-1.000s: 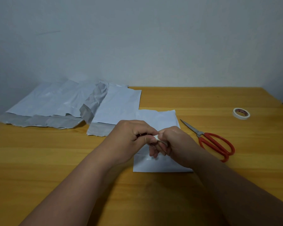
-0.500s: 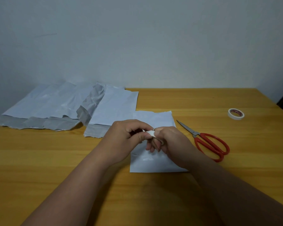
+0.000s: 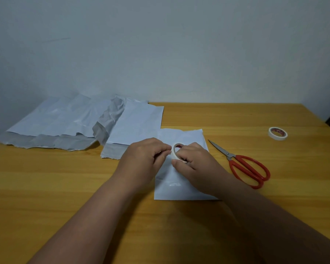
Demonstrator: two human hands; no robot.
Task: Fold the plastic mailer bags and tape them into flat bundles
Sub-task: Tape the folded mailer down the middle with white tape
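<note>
On the wooden table, to the right of my hands, a pair of red-handled scissors lies flat, its steel blades pointing toward the upper left and its handles toward the lower right. Further right, near the table's edge, a second white tape roll lies flat, well apart from everything else. In the upper left of the frame, a loose spread of white and grey plastic mailer bags lies crumpled against the wall, its near edge overlapping the far left corner of my work.

In the centre of the frame, the folded white mailer bag lies flat on the table, its long axis running from the near edge toward the wall. My forearms cross over its lower corners and hide part of it.

My right hand grips a small white tape roll above the bag, tilted so its open core faces me. My left hand has its fingers curled, thumb and fingertips pinched together just left of the roll; I cannot tell whether they hold the tape's end.
</note>
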